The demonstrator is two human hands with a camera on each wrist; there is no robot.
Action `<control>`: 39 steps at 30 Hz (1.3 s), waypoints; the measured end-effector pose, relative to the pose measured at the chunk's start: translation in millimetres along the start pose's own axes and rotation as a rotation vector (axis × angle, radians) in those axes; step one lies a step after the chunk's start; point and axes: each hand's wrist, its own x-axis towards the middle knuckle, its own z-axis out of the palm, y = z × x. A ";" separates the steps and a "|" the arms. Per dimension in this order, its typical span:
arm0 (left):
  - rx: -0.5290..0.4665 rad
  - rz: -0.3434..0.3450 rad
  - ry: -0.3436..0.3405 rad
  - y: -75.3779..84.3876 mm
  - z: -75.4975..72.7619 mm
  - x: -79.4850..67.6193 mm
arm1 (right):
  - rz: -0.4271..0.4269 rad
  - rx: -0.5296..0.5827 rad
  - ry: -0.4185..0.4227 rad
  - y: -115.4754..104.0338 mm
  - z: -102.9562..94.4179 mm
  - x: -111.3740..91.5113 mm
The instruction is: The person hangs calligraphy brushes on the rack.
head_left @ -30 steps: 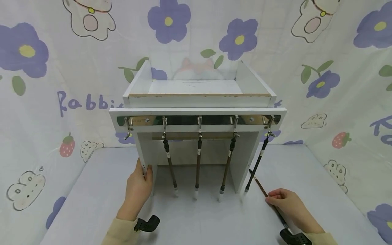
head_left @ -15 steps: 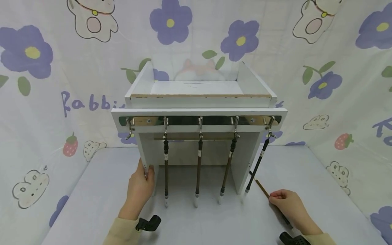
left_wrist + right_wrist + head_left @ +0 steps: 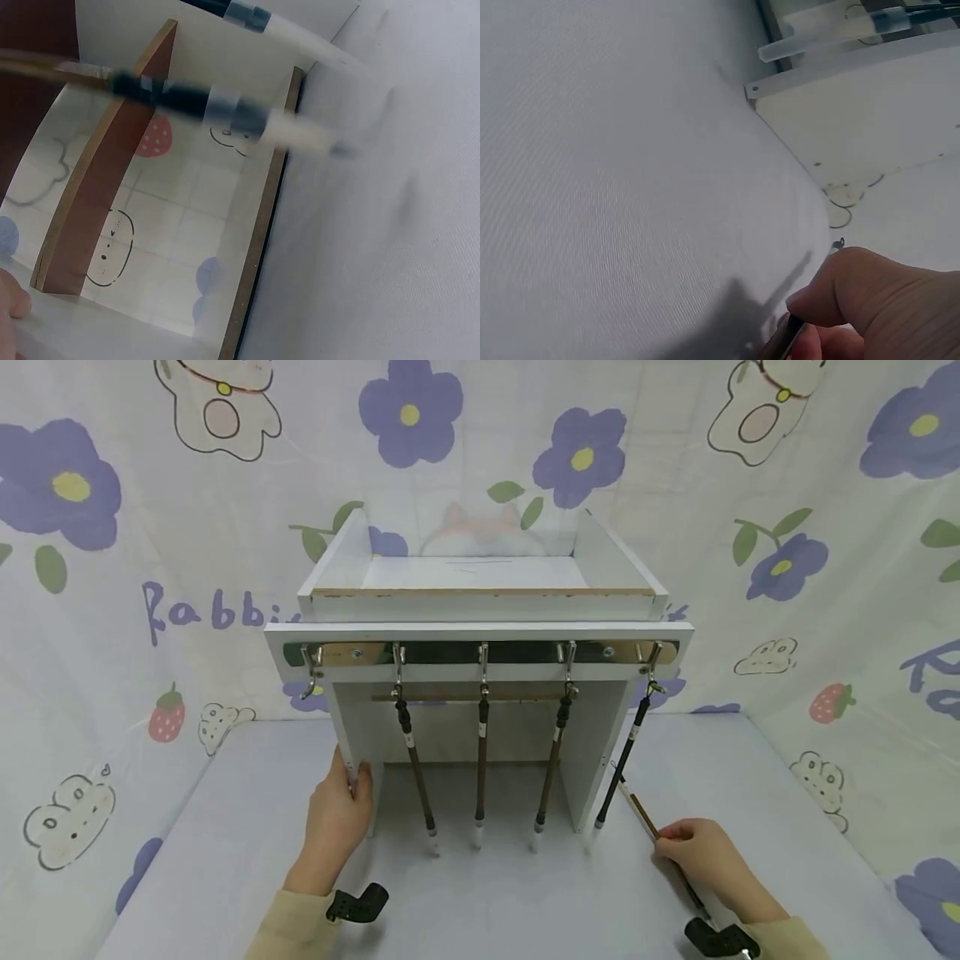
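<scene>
A white wooden rack [image 3: 480, 608] stands upright, with a row of metal hooks along its front rail. My left hand [image 3: 337, 814] grips the rack's left side panel, thumb on the inner side. Several calligraphy brushes, among them a brown-handled one [image 3: 482, 760], hang tip down from the hooks; the far-left hook [image 3: 308, 672] bears nothing. Blurred in the left wrist view is a hanging brush [image 3: 240, 116] with a pale tip. To the right of the rack, my right hand [image 3: 705, 852] pinches another brush [image 3: 642, 810] by its handle, loop end towards the rack. Fingers partly hide that brush [image 3: 784, 337] in the right wrist view.
A white cloth [image 3: 480, 910] covers the table. Behind and at the sides hangs a curtain [image 3: 480, 435] printed with flowers and rabbits. The rack's top forms a shallow open tray [image 3: 472, 572]. A black wrist camera [image 3: 360, 904] sits by the left cuff.
The leftmost hanging brush swings, straight down half a second ago and slanted now. The right hand's brush has turned slightly, its loop showing near the rack. The left hand keeps its grip.
</scene>
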 end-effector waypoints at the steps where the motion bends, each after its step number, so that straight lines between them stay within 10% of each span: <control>1: 0.003 0.000 -0.001 0.2 0.0 0.2 | 0.005 0.015 -0.007 0.8 -2.8 -1.5; 11: 0.018 0.029 0.014 -0.1 0.1 -0.9 | -0.094 0.027 0.024 -13.5 -40.3 -24.4; 29: -0.003 0.005 -0.012 1.1 -0.6 -0.2 | -0.343 0.137 0.492 -54.3 -59.1 -52.2; 39: -0.007 0.016 -0.008 2.4 -1.4 -0.8 | -0.389 0.160 0.598 -71.4 -61.8 -57.6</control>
